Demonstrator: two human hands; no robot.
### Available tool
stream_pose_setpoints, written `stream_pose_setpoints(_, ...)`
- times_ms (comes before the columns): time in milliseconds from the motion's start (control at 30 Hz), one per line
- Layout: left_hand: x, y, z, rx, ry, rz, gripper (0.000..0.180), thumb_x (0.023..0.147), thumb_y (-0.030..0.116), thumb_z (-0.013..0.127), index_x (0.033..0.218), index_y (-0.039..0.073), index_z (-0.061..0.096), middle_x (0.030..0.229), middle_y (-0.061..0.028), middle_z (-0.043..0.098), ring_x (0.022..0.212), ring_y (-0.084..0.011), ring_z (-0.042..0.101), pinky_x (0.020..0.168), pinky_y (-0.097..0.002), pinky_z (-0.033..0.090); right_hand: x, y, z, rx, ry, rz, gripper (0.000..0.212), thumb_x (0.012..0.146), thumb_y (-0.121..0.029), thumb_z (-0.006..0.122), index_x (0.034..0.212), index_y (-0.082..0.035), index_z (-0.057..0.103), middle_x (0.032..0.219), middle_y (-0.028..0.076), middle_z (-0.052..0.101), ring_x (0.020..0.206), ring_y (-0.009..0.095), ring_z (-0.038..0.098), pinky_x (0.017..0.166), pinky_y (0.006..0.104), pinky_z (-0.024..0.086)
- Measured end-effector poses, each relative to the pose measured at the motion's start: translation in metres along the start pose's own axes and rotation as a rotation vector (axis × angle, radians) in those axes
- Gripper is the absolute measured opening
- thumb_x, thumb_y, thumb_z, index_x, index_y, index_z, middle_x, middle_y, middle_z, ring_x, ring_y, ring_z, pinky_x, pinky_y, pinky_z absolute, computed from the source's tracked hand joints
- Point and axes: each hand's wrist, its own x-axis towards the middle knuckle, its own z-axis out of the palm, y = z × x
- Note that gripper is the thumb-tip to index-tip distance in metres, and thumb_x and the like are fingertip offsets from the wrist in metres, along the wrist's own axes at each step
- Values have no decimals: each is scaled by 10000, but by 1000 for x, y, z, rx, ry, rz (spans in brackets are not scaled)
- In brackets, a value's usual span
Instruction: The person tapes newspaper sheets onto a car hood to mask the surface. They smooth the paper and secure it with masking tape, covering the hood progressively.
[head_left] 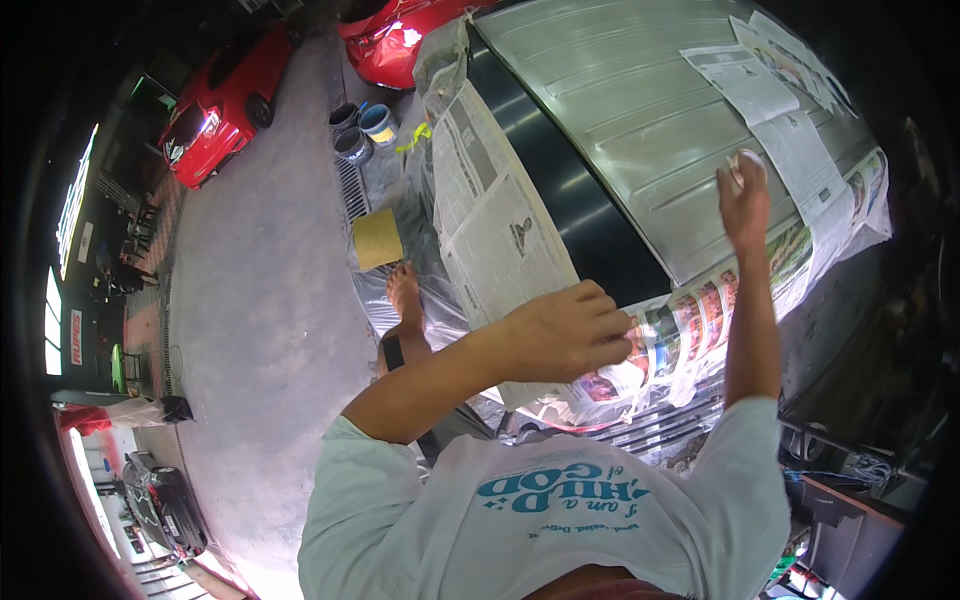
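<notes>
My left hand is closed at the near corner of a car roof, its fingers curled down by the masking newspaper. Whatever its fingertips pinch, if anything, is hidden. Farther right, my right hand is raised over the roof, fingers bent around a small whitish, rounded thing whose kind I cannot make out. Below it lies the ribbed, silver-grey roof, with a glossy black panel along its left side. Newspaper sheets cover the left side; colourful printed pages run along the near edge.
More newspaper lies across the roof's right part. Buckets and a yellowish square board are on the left, near my bare foot. Plastic sheeting hangs beside the car. Red cars stand farther back on the concrete floor.
</notes>
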Motion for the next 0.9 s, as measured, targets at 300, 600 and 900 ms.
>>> stream_pose_setpoints(300,35,37,-8,19,88,7,332,719,90,766,1040,28,708,917,-66,622,836,-262,645,792,-379,524,-160,-208,-136,904,-29,209,440,889,-5,783,1311,11,662,1167,182,694,961,237,715,817,329,597)
stream_pose_setpoints(600,45,110,-7,100,49,-97,250,751,105,729,989,40,690,914,-39,615,847,-231,645,805,-349,510,-218,-212,-163,1056,-33,333,546,869,107,759,1389,13,621,1151,146,702,987,181,710,877,307,592)
stream_pose_setpoints(900,44,134,-5,94,-39,-70,432,653,13,768,1081,46,721,945,-63,635,842,-269,665,777,-384,540,-230,-233,-186,1123,-133,488,780,901,50,750,1591,4,388,934,74,701,854,135,685,820,298,565)
